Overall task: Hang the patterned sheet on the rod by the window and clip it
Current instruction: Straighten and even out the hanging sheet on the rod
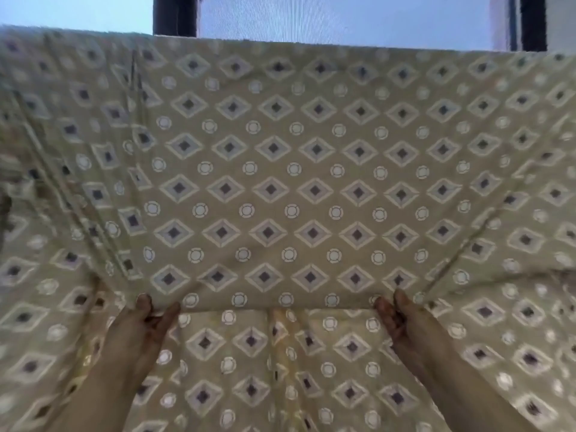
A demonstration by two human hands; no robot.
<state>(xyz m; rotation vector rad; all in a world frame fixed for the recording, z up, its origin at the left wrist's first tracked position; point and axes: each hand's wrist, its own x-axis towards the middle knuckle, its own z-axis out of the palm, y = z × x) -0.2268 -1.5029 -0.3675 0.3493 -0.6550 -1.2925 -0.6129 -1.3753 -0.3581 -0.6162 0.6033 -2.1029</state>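
The patterned sheet (293, 169), beige with white-edged diamonds and small white rings, fills almost the whole view. Its upper edge runs straight across just below the window, draped over something I cannot see; the rod is hidden under the cloth. My left hand (146, 319) pinches a fold of the sheet low at centre left, thumb on top and fingers beneath. My right hand (396, 313) pinches the same fold at centre right. The stretch between my hands is pulled taut, and more cloth hangs below it. No clip is in view.
A bright window (343, 17) with dark frame posts (174, 15) shows above the sheet. Loose folds of cloth bunch at the left edge (18, 182).
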